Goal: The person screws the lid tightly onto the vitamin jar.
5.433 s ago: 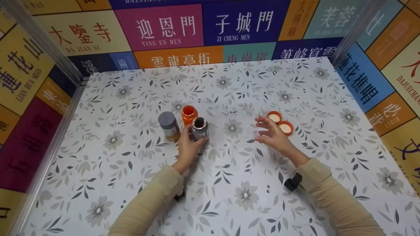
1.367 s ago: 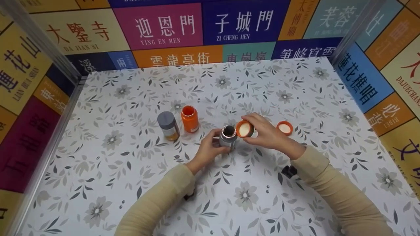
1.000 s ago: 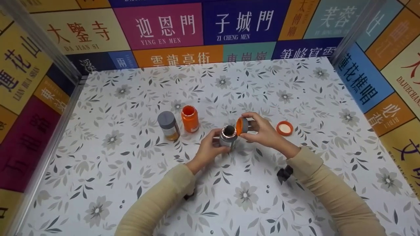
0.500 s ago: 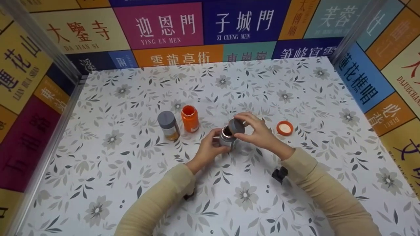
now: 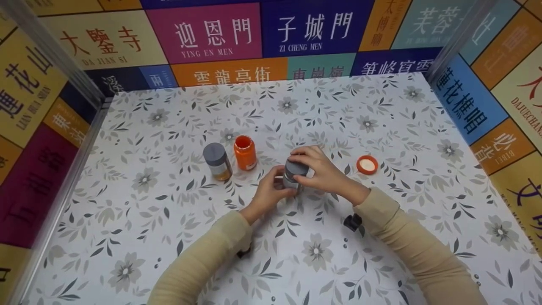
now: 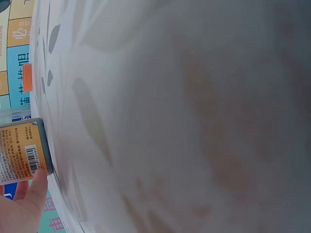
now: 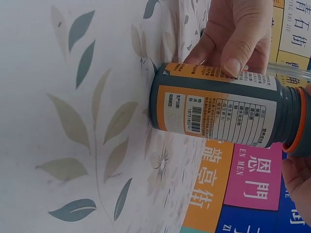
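My left hand [image 5: 269, 190] grips a grey supplement bottle [image 7: 214, 104] with a white and orange label, thumb on its side. The bottle stands upright on the table. On its mouth sits a grey screw cap [image 5: 297, 167], whose orange lower edge shows in the right wrist view. The fingers and thumb of my right hand [image 5: 325, 171] hold this cap from the right. To the left stands an open orange bottle [image 5: 245, 156], and beside it a capped bottle [image 5: 217, 161] with a grey lid and amber base.
An orange cap [image 5: 367, 165] lies inside-up to the right of the hands. The table [image 5: 178, 228] has a floral cover. Panels with large lettering [image 5: 207, 34] enclose its back and sides.
The left hand brought the grey bottle rightward, away from the orange one. The right hand picked up the grey cap, turned it over and set it on the bottle's mouth.
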`<action>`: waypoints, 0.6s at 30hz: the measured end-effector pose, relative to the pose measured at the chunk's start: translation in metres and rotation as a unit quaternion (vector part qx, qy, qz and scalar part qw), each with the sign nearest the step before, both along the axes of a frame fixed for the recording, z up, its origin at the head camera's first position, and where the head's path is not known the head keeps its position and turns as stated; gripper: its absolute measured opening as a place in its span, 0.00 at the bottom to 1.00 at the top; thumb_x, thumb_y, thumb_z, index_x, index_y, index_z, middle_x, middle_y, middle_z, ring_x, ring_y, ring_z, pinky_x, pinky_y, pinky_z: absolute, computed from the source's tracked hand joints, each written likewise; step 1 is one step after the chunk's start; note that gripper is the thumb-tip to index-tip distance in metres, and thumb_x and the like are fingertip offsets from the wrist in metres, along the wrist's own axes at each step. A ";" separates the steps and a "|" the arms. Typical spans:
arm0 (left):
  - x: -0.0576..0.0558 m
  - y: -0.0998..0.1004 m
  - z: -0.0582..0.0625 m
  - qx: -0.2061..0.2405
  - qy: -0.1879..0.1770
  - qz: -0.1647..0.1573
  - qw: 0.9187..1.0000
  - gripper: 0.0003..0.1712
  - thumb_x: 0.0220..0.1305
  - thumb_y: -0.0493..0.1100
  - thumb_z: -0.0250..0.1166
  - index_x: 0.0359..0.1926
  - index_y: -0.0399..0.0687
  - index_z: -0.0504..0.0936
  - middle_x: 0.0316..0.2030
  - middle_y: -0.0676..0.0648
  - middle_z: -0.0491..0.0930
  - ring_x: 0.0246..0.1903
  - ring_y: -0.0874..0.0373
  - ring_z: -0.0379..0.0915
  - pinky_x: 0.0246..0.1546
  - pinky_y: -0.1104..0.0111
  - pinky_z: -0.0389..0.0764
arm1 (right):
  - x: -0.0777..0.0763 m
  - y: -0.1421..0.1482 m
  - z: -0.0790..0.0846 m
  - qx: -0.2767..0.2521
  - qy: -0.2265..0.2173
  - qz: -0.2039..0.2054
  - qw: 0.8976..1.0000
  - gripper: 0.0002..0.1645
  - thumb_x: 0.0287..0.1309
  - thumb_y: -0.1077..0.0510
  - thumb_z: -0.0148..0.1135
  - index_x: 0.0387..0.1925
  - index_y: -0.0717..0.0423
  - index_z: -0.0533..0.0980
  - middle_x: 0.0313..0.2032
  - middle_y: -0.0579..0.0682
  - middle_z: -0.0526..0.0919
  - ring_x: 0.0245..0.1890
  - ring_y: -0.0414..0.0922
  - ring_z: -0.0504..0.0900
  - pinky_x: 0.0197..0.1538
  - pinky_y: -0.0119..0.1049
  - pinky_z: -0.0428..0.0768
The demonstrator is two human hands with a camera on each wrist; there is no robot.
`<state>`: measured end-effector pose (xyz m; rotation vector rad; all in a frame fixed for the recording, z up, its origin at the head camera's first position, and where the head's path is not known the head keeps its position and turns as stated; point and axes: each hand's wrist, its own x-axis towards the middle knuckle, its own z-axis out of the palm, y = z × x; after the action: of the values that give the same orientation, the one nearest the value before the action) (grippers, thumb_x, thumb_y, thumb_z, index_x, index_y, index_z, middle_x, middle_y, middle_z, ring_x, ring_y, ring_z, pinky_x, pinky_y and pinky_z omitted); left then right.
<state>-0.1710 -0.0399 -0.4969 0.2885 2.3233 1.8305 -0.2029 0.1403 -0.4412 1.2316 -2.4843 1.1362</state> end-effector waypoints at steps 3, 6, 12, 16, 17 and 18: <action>0.000 0.000 -0.001 0.004 0.008 0.001 1.000 0.33 0.50 0.35 0.68 0.57 0.42 0.66 0.52 0.42 0.71 0.51 0.51 0.71 0.53 0.63 0.73 | -0.002 -0.001 -0.002 0.008 0.017 0.016 1.000 0.22 0.49 0.61 0.63 0.48 0.64 0.76 0.51 0.59 0.73 0.50 0.53 0.67 0.50 0.47 0.69; 0.000 0.000 -0.002 0.008 0.013 0.001 1.000 0.33 0.49 0.34 0.68 0.57 0.38 0.66 0.52 0.38 0.71 0.51 0.47 0.71 0.53 0.58 0.73 | -0.003 -0.001 -0.004 0.013 0.016 0.023 1.000 0.22 0.49 0.61 0.62 0.48 0.64 0.76 0.52 0.59 0.73 0.50 0.53 0.67 0.50 0.47 0.69; 0.000 0.000 -0.002 0.014 0.012 0.007 1.000 0.33 0.49 0.34 0.69 0.57 0.37 0.66 0.53 0.37 0.71 0.52 0.45 0.69 0.54 0.55 0.72 | -0.002 -0.001 -0.006 0.006 -0.010 0.014 1.000 0.25 0.48 0.61 0.65 0.50 0.65 0.74 0.52 0.59 0.73 0.51 0.53 0.67 0.52 0.47 0.68; 0.000 0.000 -0.001 -0.010 0.010 0.010 1.000 0.33 0.49 0.36 0.70 0.56 0.40 0.67 0.53 0.40 0.72 0.52 0.49 0.70 0.54 0.60 0.73 | -0.002 0.002 -0.005 0.003 -0.063 0.011 0.998 0.31 0.48 0.59 0.67 0.55 0.66 0.70 0.55 0.61 0.70 0.55 0.55 0.66 0.55 0.49 0.67; 0.000 0.000 -0.001 -0.014 0.010 0.010 1.000 0.33 0.49 0.36 0.69 0.57 0.40 0.67 0.53 0.41 0.72 0.52 0.50 0.70 0.54 0.61 0.73 | -0.002 0.004 -0.004 0.001 -0.085 0.013 0.996 0.33 0.48 0.60 0.67 0.57 0.66 0.68 0.57 0.61 0.69 0.56 0.55 0.65 0.57 0.50 0.66; 0.000 0.000 -0.001 -0.017 0.009 0.009 1.000 0.34 0.49 0.36 0.69 0.57 0.40 0.67 0.53 0.41 0.71 0.53 0.50 0.70 0.54 0.61 0.72 | -0.003 0.006 -0.003 -0.004 -0.108 0.017 0.994 0.35 0.48 0.60 0.67 0.58 0.65 0.66 0.58 0.62 0.68 0.58 0.55 0.64 0.58 0.51 0.65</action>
<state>-0.1710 -0.0399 -0.4975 0.2819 2.3750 1.8025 -0.2059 0.1458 -0.4446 1.2110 -2.6178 1.3525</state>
